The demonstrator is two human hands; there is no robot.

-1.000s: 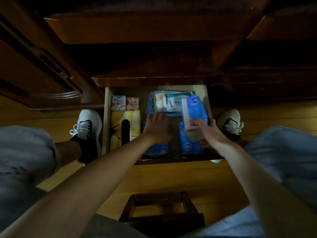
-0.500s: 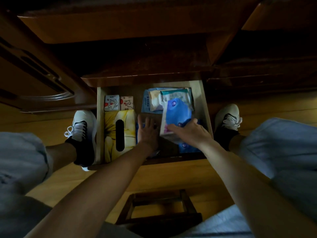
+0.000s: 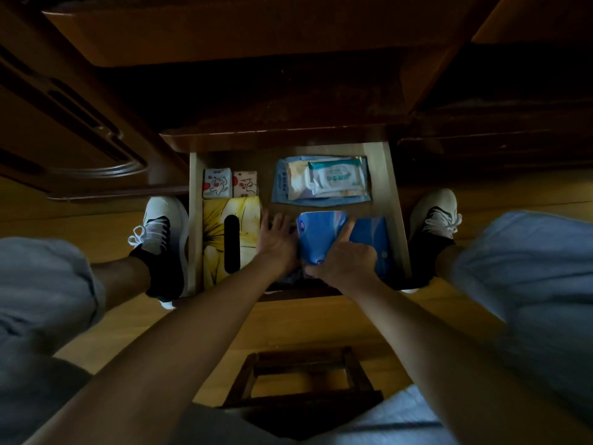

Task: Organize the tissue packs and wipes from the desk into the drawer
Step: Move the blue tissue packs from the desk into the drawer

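Pressing the blue tissue pack (image 3: 321,234) down into the front right part of the drawer (image 3: 398,216) is the step in hand, and it goes best if the pack is laid flat and square rather than left riding on its neighbour. The right hand (image 3: 345,260) rests on the pack with a forefinger stretched along its top and the other fingers curled at its near end, so it holds the pack. The left hand (image 3: 277,240) lies just beside it with fingers straight and spread, steadying the gap next to the yellow tissue box (image 3: 218,239). A second blue pack (image 3: 373,239) shows underneath or beside it; the dim light leaves that unclear. Sliding the pack rightward until it meets the drawer wall should keep the wipes packets (image 3: 324,181) behind undisturbed.
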